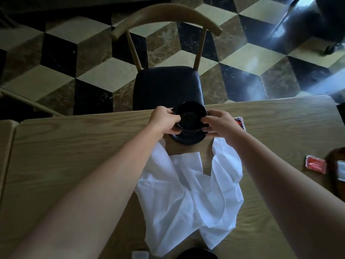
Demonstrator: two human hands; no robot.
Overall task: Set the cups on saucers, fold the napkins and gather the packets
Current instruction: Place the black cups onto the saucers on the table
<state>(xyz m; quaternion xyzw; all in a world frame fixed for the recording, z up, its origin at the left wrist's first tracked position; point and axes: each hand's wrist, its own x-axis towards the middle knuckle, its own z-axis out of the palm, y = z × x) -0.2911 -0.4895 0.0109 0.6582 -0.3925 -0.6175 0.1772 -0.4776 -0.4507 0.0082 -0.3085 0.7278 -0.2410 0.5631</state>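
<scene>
Both hands, left hand (165,121) and right hand (218,126), grip the round black cup (190,116) directly above the black saucer (186,140).

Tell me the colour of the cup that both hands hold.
The cup is black, seen best in the head view.

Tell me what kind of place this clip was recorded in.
Probably a café or restaurant dining room: a long wooden table with a chair tucked in, a patterned marble tile floor, and a black cup over its saucer.
</scene>
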